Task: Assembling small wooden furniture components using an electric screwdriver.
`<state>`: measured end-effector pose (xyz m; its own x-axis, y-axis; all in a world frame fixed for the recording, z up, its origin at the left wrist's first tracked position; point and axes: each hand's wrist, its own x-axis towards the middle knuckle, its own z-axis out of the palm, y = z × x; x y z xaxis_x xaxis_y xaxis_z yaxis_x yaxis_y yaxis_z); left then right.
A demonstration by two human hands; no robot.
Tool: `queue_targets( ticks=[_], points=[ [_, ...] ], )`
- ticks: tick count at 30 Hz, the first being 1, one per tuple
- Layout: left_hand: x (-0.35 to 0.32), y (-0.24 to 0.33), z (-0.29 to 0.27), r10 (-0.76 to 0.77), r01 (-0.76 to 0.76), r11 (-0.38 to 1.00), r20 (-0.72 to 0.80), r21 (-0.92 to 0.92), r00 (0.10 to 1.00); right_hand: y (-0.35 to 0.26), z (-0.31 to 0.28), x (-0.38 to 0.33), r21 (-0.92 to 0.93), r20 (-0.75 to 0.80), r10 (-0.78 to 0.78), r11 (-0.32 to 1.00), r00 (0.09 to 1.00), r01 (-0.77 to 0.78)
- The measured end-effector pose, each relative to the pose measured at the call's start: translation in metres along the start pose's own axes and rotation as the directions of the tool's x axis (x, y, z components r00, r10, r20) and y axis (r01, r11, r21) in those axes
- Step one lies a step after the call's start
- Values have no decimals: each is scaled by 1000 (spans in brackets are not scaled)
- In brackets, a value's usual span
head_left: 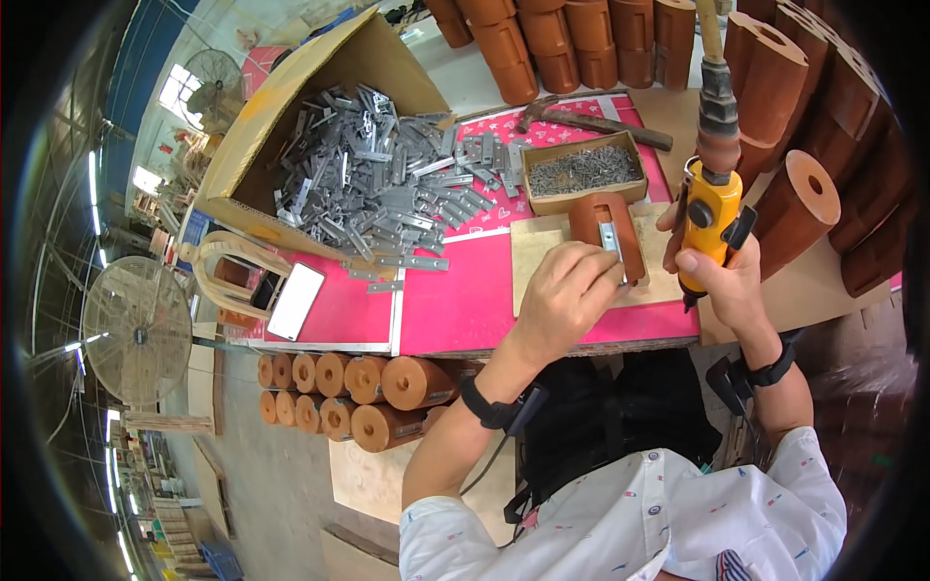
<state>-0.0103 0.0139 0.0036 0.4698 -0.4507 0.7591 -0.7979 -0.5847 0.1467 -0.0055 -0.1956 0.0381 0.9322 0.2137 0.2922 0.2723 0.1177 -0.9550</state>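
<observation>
Head view: gripping yellow electric screwdriver in right hand; bunching left hand narrowly at metal strip on brown grooved cylinder, on counter; cannot tell what is pinched.

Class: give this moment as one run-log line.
left hand: at metal plate on brown piece | right hand: holds yellow tool | hammer: on table

A round fan stands left of a phone.
</observation>
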Motion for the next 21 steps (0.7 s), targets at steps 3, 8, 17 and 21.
queue_targets(
  ticks=[3, 8, 17, 21],
  points=[
    [-5, 11, -1, 11, -10, 999, 4, -46, 1000, 1, -4, -2, 1, 4, 24, 1000, 1000, -24],
    [-9, 12, 2, -7, 8, 997, 15, -82, 1000, 1, -2, 0, -12, -13, 45, 999, 999, -45],
    [2, -7, 10, -434, 461, 858, 162, -226, 886, -5, -2, -2, 90, 20, 15, 996, 1000, -17],
    [16, -21, 2, -476, 554, 812, 340, -185, 811, -12, -1, 6, 50, 34, 5, 999, 999, -6]
  ],
)
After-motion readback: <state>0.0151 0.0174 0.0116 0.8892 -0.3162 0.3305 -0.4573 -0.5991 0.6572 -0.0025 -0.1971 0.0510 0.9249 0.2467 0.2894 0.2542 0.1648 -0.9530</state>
